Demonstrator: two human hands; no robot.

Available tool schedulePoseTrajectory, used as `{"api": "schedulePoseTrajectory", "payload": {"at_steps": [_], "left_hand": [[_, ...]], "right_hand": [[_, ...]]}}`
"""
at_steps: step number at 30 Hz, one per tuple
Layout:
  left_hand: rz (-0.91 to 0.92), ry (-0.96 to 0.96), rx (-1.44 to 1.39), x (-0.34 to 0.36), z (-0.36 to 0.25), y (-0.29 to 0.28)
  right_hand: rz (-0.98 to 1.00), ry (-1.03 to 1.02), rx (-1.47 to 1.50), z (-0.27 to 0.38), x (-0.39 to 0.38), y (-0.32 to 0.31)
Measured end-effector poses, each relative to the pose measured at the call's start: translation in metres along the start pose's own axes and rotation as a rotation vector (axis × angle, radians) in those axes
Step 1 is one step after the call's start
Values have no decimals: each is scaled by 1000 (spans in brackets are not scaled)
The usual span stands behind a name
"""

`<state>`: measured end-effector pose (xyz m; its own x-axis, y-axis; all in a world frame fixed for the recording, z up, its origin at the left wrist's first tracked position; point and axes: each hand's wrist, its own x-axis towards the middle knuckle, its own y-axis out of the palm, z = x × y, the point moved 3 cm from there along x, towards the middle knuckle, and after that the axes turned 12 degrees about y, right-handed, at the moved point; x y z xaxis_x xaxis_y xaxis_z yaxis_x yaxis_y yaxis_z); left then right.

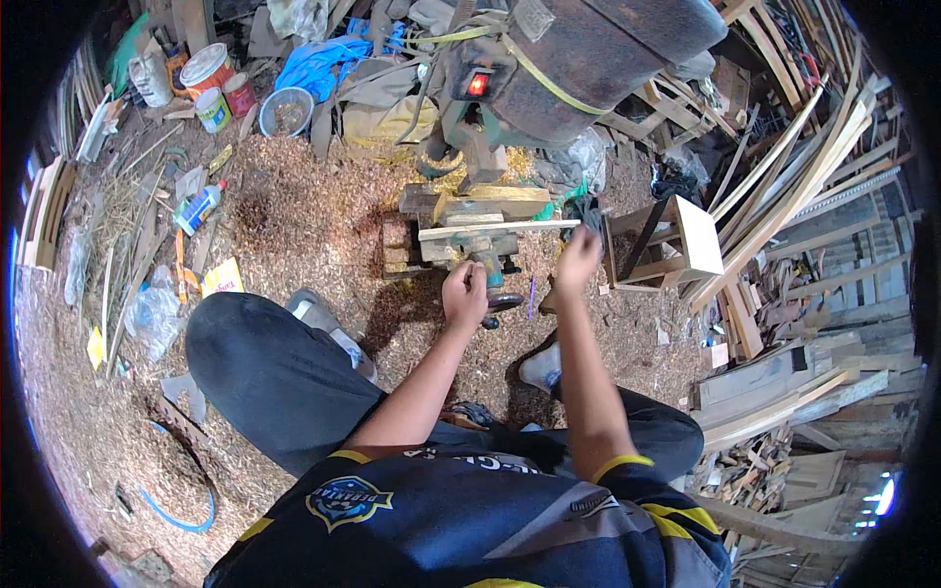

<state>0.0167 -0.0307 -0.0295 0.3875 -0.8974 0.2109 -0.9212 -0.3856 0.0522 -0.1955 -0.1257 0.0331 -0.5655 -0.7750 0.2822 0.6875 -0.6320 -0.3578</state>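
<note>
A thin pale wooden strip (500,228) lies crosswise in front of wooden blocks (490,201) on a bench machine's table. At the strip's right end is my right hand (579,257), its fingers closed about that end; it is slightly smeared. My left hand (465,294) is closed in a fist just below the machine's vise, left of a dark handwheel (505,302). What its fingers hold, if anything, is hidden. Above the blocks hangs the machine's large rusty dark housing (598,69), with a red-lit switch (478,84) on its left.
Wood shavings (284,225) cover the floor. A small wooden frame box (691,240) stands right of my right hand, with long planks (814,167) leaning beyond. Paint cans (208,69), a bucket (287,112) and a blue-and-white bottle (199,206) are at the left. My knees flank the machine.
</note>
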Motion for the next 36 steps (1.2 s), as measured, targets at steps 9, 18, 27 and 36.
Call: {"api": "schedulePoseTrajectory", "payload": {"at_steps": [9,18,27,36], "left_hand": [[-101,24,-55,3,-13,-5],[-98,42,-48,3,-6,-5],[6,-35,-5,1,-5,0],[-20,29,-43,0,-17,4]], "right_hand": [[782,-98,-580,-141,-186,-11],[840,14,-860,-145,-187,11],[1294,166,-413,-171,-141,28],[1292,480,-510,-189,-137,22]]}}
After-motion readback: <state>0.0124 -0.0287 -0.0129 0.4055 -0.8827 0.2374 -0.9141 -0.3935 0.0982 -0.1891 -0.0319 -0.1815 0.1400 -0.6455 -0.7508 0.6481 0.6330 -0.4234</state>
